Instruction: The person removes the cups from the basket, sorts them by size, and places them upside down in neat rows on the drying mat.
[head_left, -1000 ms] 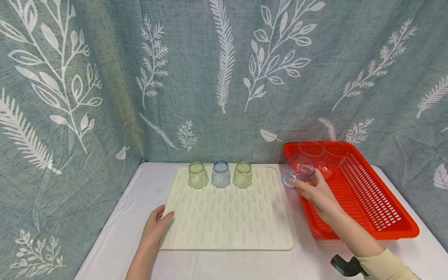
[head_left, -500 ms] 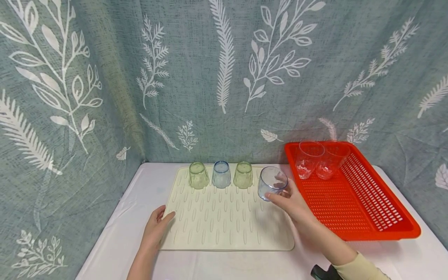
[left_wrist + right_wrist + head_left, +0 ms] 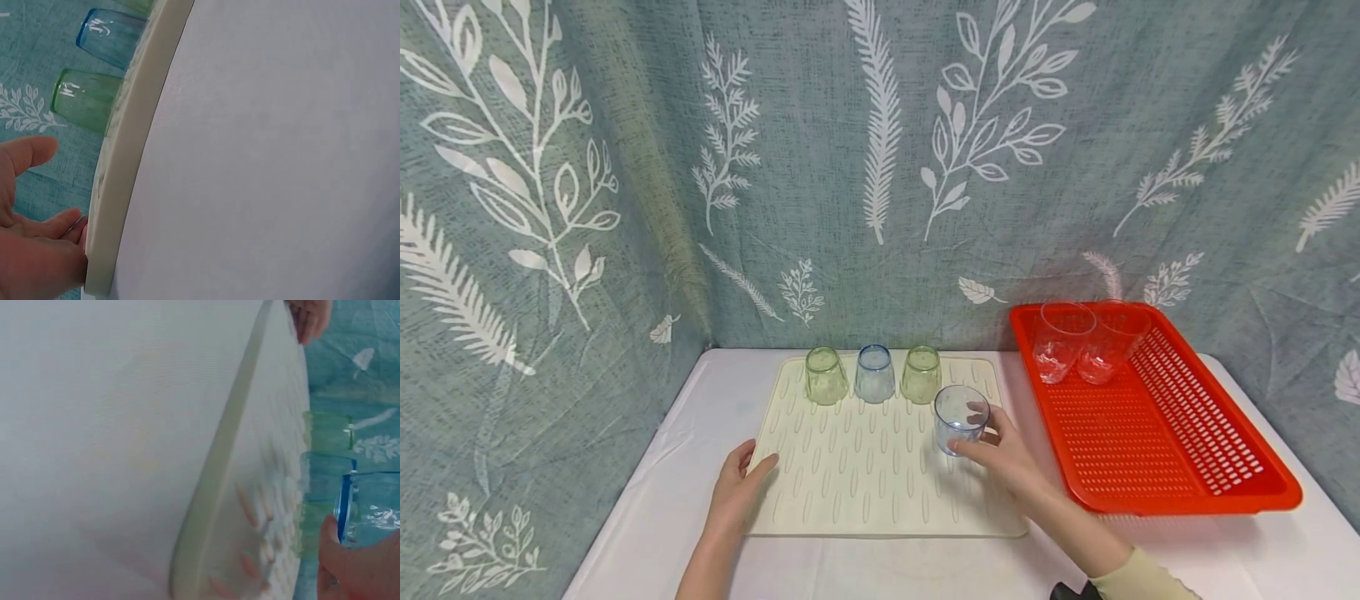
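My right hand (image 3: 1006, 454) holds a clear, blue-tinted drinking glass (image 3: 961, 417) above the right part of a cream ridged drying mat (image 3: 872, 492). Its wide rim faces up, and my thumb and fingers lie around its right side. In the right wrist view, the glass (image 3: 375, 509) shows a dark blue lower edge. Along the mat's back edge stand a green glass (image 3: 825, 379), a blue glass (image 3: 874, 377) and another green glass (image 3: 921, 379), narrow ends up. At the mat's left edge rests my left hand (image 3: 736, 487), thumb spread apart from the fingers, which touch the edge (image 3: 72, 228).
On the right stands a red perforated basket (image 3: 1255, 492). Two clear glasses, one (image 3: 1063, 346) beside the other (image 3: 1112, 346), are at its far left end. A patterned curtain (image 3: 820, 167) hangs behind and beside the white table (image 3: 658, 467).
My right hand has carried the blue-tinted glass leftward from beside the basket, over the mat and nearer to me. The left hand stays almost still.
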`<state>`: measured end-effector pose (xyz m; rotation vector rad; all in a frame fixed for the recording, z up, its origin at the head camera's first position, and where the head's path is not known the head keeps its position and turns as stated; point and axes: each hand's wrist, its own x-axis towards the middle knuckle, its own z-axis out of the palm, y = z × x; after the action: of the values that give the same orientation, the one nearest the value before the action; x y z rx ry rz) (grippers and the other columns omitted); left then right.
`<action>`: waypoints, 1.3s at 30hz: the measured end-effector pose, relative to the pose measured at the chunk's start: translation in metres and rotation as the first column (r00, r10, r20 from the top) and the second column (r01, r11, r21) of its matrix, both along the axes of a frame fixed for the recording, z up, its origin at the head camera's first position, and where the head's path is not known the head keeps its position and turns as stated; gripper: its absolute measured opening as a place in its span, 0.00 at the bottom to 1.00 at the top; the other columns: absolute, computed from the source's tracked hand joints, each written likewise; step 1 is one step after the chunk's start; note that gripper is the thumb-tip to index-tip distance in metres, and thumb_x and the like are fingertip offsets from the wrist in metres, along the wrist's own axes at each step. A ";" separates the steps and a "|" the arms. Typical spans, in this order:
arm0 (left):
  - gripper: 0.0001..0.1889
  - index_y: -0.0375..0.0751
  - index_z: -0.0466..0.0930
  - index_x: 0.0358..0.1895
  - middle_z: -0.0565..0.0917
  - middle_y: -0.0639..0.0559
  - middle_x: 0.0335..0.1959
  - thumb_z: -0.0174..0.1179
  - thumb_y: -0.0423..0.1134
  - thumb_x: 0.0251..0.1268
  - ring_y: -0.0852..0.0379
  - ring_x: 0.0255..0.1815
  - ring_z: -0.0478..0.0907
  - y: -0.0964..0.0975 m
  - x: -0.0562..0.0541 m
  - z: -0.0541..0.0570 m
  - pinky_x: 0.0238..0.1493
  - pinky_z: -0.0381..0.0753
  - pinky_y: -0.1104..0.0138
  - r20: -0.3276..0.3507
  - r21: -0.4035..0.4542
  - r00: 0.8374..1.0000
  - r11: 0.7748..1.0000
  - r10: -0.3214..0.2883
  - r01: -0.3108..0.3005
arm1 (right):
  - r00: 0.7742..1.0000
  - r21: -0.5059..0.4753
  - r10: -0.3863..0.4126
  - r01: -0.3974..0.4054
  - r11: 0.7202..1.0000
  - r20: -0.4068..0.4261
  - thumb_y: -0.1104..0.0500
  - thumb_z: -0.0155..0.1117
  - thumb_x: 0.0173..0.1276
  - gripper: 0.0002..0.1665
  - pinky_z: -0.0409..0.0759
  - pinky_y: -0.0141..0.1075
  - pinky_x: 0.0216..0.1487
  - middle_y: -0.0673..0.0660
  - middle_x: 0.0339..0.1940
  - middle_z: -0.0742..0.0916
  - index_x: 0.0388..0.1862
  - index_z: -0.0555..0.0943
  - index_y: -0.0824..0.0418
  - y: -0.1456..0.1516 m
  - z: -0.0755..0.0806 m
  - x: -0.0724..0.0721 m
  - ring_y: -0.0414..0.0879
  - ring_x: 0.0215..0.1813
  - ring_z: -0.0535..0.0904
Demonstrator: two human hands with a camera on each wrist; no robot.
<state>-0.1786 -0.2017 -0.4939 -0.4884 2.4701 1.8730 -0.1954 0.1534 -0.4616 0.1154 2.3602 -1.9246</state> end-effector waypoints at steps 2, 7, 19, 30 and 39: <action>0.41 0.24 0.42 0.75 0.56 0.26 0.70 0.54 0.42 0.72 0.33 0.71 0.55 0.001 0.000 0.000 0.71 0.54 0.46 0.002 -0.008 1.000 1.000 0.002 -0.002 | 1.000 0.013 -0.002 0.002 1.000 -0.001 0.56 0.76 0.55 0.41 0.73 0.47 0.58 0.60 0.60 0.76 0.66 0.69 0.57 -0.001 -0.003 0.000 0.56 0.61 0.73; 0.41 0.25 0.42 0.75 0.56 0.27 0.70 0.54 0.44 0.72 0.34 0.70 0.56 0.003 0.001 0.000 0.70 0.56 0.46 -0.012 -0.020 1.000 1.000 0.000 0.000 | 1.000 0.033 -0.008 0.008 0.999 -0.004 0.56 0.77 0.55 0.40 0.74 0.48 0.57 0.61 0.60 0.77 0.65 0.70 0.57 -0.002 -0.008 0.001 0.57 0.60 0.74; 0.36 0.28 0.52 0.73 0.51 0.26 0.72 0.55 0.45 0.71 0.27 0.73 0.42 0.028 0.004 0.012 0.68 0.47 0.35 -0.070 -0.233 0.997 0.972 -0.041 0.024 | 1.000 0.041 -0.021 0.020 0.999 0.019 0.57 0.78 0.53 0.41 0.77 0.43 0.52 0.61 0.59 0.77 0.65 0.70 0.58 -0.003 -0.018 0.001 0.55 0.57 0.75; 0.27 0.40 0.70 0.67 0.74 0.41 0.64 0.62 0.42 0.67 0.47 0.63 0.73 0.086 0.008 0.024 0.62 0.74 0.60 -0.239 0.055 0.945 0.968 -0.224 0.243 | 0.999 0.073 0.019 -0.017 0.997 -0.028 0.56 0.79 0.52 0.39 0.76 0.46 0.55 0.56 0.56 0.79 0.63 0.73 0.56 -0.004 -0.016 0.000 0.54 0.57 0.75; 0.31 0.41 0.68 0.68 0.72 0.41 0.65 0.66 0.42 0.63 0.44 0.63 0.71 0.117 0.006 0.034 0.61 0.74 0.55 -0.294 0.045 0.881 0.915 -0.371 0.400 | 0.988 0.212 0.101 -0.075 0.974 -0.115 0.56 0.81 0.48 0.41 0.77 0.46 0.51 0.56 0.54 0.80 0.63 0.73 0.55 -0.006 -0.011 0.004 0.53 0.56 0.73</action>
<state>-0.1721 -0.0847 -0.4599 0.2803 2.3679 1.9907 -0.1910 0.1479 -0.4723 -0.0980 2.5945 -1.6888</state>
